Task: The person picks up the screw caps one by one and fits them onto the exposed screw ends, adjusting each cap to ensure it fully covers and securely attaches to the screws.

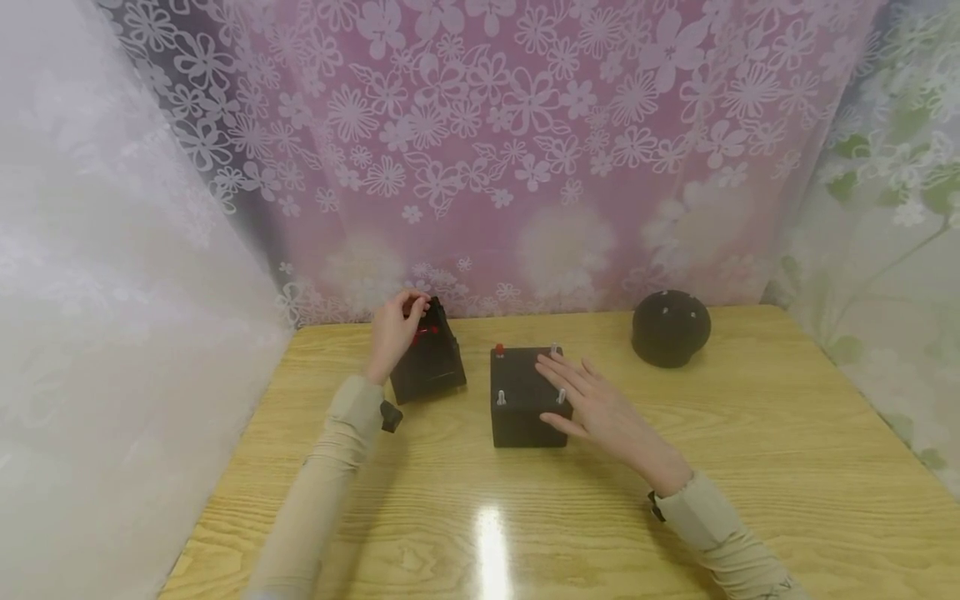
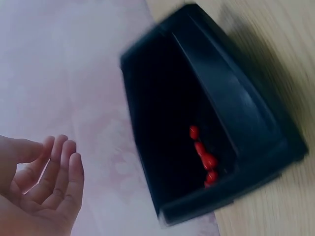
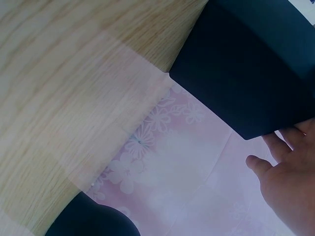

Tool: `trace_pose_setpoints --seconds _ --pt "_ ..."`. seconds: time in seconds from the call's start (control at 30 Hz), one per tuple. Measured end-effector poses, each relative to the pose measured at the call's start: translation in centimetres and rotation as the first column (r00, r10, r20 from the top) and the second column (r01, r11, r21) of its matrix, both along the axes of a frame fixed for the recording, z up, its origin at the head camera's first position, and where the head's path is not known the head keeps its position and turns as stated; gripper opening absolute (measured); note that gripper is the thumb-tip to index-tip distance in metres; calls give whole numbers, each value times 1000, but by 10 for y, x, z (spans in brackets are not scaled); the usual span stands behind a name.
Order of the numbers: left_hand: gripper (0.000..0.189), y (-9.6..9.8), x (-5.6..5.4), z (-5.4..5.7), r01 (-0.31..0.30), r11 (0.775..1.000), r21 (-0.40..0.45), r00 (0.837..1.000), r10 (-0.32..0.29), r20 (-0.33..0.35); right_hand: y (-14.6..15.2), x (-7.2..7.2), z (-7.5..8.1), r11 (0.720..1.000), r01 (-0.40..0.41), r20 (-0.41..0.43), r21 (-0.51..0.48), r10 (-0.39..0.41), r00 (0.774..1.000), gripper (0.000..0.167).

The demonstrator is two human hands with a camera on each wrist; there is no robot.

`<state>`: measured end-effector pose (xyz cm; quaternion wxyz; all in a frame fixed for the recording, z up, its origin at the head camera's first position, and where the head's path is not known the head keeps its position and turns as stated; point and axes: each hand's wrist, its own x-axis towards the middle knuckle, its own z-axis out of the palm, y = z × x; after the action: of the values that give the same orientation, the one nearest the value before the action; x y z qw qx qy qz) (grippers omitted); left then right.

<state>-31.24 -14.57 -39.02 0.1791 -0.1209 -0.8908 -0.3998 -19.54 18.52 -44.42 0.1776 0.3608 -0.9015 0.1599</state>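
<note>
My left hand (image 1: pixel 393 332), fingers loosely bent, is over the far side of a black open bin (image 1: pixel 429 372). In the left wrist view, the thumb comes close to the fingers with nothing visible in the grasp, and several small red pieces (image 2: pixel 207 161) lie inside the bin. My right hand (image 1: pixel 592 408) rests with fairly straight fingers on a black square block (image 1: pixel 517 379). That block has a red peg (image 1: pixel 499 350) at its back left corner and pale pegs (image 1: pixel 501 398) at the others. The right wrist view shows the block's dark side (image 3: pixel 246 69) by the fingertips.
A round black block (image 1: pixel 670 329) with several pale pegs on top stands at the back right of the wooden table (image 1: pixel 420 517). A pink flowered curtain (image 1: pixel 480 167) hangs behind the table's far edge, and pale cloths hang at both sides.
</note>
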Motion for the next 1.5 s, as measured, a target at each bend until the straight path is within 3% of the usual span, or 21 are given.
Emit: trace_pose_setpoints --seconds 0.23,0.37,0.57,0.73,0.9,1.0,1.13,1.3,1.5 --pt "21 -5 -20 -9 -23 990 -139 996 34 81 2 1 -2 1000 2 -6 -1 -2 1000 74" --pt "21 -5 -29 -13 -24 972 -235 988 58 141 2 1 -3 1000 4 -11 1 -4 1000 75" --pt "22 -4 -38 -22 -37 928 -370 973 118 199 1 2 -2 1000 -4 -19 5 4 1000 76" --pt "23 -5 -45 -32 -14 889 -457 964 133 230 1 3 -1 1000 -7 -21 1 7 1000 76" --pt "34 -4 -53 -44 0 835 -550 958 157 239 1 3 -2 1000 -3 -24 -1 3 1000 75" --pt "31 -3 -57 -48 17 802 -597 946 180 269 1 2 -1 1000 -5 -23 1 5 1000 75" --pt "25 -1 -55 -48 51 776 -629 924 203 324 0 2 0 1000 -10 -34 3 10 999 74" --pt "24 3 -54 -49 61 766 -640 911 219 349 0 3 0 1000 -8 -21 4 8 1000 74" --pt "24 5 -54 -49 73 762 -643 914 207 349 1 2 0 1000 -2 -13 -4 2 1000 73"
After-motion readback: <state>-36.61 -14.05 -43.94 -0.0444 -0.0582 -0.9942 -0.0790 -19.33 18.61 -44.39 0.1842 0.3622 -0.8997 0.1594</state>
